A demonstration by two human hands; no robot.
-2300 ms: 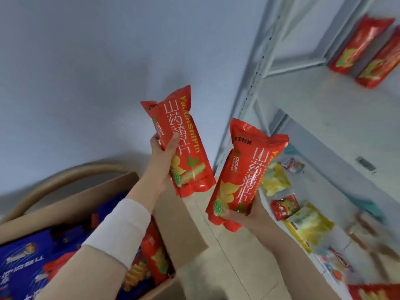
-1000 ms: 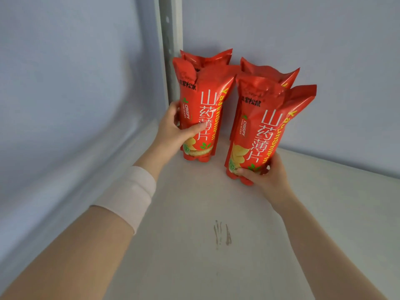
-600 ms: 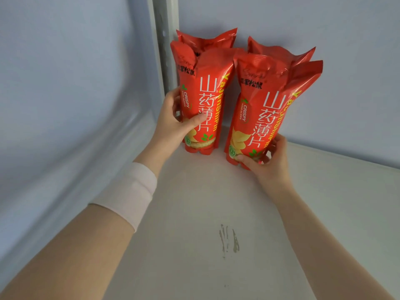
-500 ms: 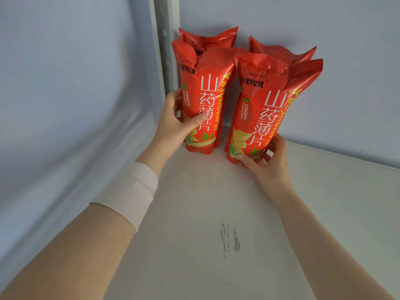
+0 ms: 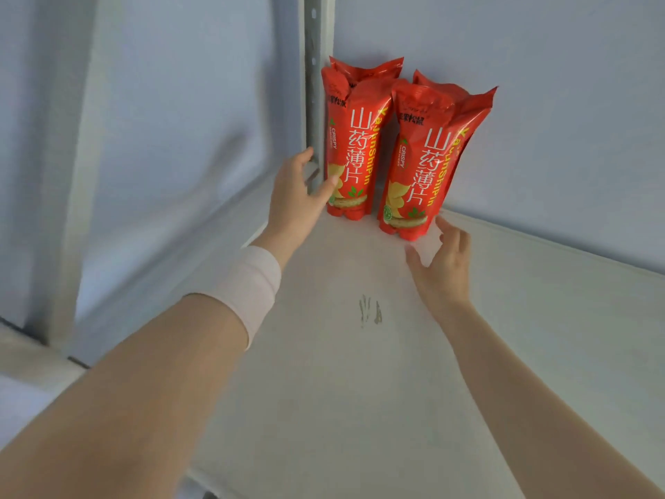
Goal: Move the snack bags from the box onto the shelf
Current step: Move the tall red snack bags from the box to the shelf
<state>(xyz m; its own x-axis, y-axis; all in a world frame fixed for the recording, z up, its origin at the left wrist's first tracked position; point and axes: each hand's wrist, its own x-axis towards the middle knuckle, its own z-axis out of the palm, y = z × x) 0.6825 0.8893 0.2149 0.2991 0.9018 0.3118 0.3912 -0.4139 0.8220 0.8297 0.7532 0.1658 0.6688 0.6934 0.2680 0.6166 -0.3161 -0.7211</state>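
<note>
Two red snack bags stand upright in the back left corner of the white shelf (image 5: 360, 372): the left front bag (image 5: 354, 153) and the right front bag (image 5: 421, 163). Behind each, the top of another red bag shows, the left rear bag (image 5: 363, 68) and the right rear bag (image 5: 421, 79). My left hand (image 5: 295, 199) is open beside the left front bag, thumb tip just touching its lower edge. My right hand (image 5: 444, 261) is open just below the right front bag, fingers spread and apart from it. The box is out of view.
A grey perforated shelf post (image 5: 316, 95) rises right behind my left hand in the corner. The pale wall (image 5: 539, 102) closes the back. A dark scuff mark (image 5: 369, 313) lies mid-shelf. Bare shelf surface stretches to the right and front of the bags.
Both hands have let go of the bags they stood in the corner and drawn back a little. The bags stay upright.
</note>
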